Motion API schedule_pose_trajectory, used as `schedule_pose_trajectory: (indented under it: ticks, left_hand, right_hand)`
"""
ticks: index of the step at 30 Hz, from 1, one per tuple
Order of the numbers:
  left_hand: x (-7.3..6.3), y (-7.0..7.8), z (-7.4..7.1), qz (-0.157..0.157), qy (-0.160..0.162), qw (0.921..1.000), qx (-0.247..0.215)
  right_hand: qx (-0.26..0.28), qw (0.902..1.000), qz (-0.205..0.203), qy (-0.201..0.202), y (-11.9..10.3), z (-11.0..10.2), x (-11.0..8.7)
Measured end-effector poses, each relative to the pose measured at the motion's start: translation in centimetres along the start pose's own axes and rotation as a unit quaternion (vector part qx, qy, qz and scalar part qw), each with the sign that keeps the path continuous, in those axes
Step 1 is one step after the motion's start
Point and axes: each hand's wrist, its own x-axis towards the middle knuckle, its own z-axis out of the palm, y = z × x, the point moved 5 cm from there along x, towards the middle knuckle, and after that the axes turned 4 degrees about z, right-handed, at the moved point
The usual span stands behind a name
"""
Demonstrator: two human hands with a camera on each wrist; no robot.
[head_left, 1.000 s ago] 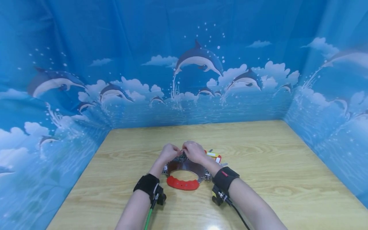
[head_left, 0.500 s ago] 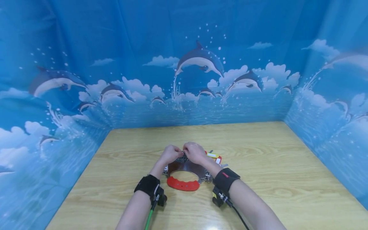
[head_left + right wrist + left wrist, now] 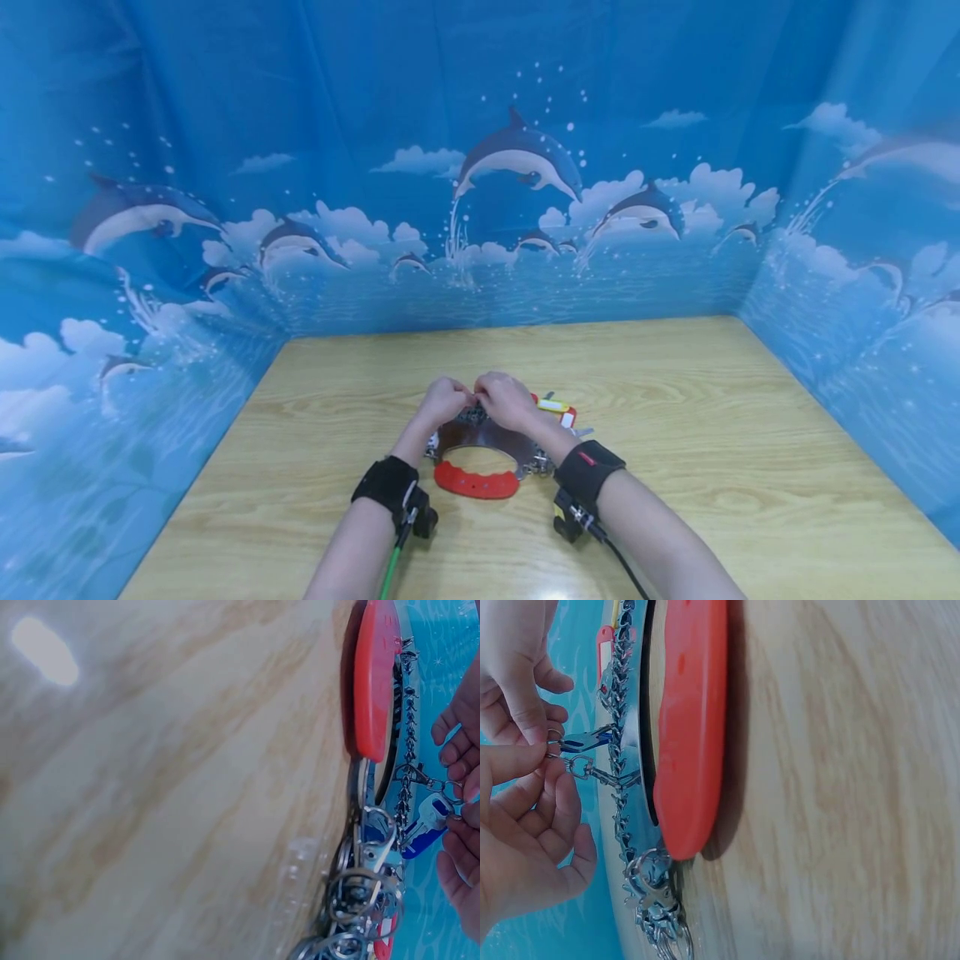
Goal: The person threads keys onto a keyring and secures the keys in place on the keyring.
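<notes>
A metal plate (image 3: 480, 432) with a red grip handle (image 3: 476, 481) lies on the table, with small metal clasps along its far edge. Just beyond that edge both hands meet. My left hand (image 3: 444, 400) pinches a split ring (image 3: 452, 793) attached to a swivel clasp (image 3: 581, 769), which reaches to the row of clasps. Fingertip to fingertip with it, my right hand (image 3: 506, 398) pinches the small ring of a key (image 3: 431, 812) with a blue key tag (image 3: 424, 844). Fingers partly cover both rings.
Yellow and red key tags (image 3: 553, 406) with keys lie right of the right hand. Bunched split rings (image 3: 352, 900) hang at the plate's right end, others (image 3: 660, 907) at its left. A dolphin-print curtain (image 3: 517, 250) encloses the wooden table (image 3: 675, 467) at back and sides.
Both hands stay together at the plate's far edge, with only slight shifts of the fingers. The plate and the tags remain in place.
</notes>
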Motion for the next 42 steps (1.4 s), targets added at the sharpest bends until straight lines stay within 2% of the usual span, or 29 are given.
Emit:
schedule_pose_trajectory:
  ticks: [8, 14, 24, 28, 36, 42]
  left_hand:
    - [-0.1, -0.4, 0.0, 0.003, -0.006, 0.9997, -0.023]
    - [0.1, -0.6, 0.1, 0.012, -0.023, 0.9996, -0.007]
    - [-0.1, 0.1, 0.1, -0.002, -0.009, 0.9997, 0.023]
    - [-0.3, 0.2, 0.2, -0.014, -0.007, 0.9998, 0.015]
    - [-0.5, 0.4, 0.1, -0.010, 0.004, 0.9998, 0.019]
    - [-0.5, 0.4, 0.0, -0.004, -0.002, 0.9998, 0.017]
  right_hand:
    - [-0.005, 0.9999, -0.008, -0.004, 0.0, 0.1, -0.1]
    - [-0.017, 0.9998, 0.008, 0.006, 0.2, -0.3, 0.2]
    - [-0.013, 0.9997, 0.021, 0.003, 0.4, -0.3, 0.1]
    - [-0.010, 0.9996, 0.025, -0.005, 0.4, -0.3, 0.0]
    - [-0.014, 0.9997, 0.015, -0.012, 0.3, -0.3, -0.2]
    - [-0.013, 0.9998, 0.005, -0.015, 0.2, -0.4, -0.3]
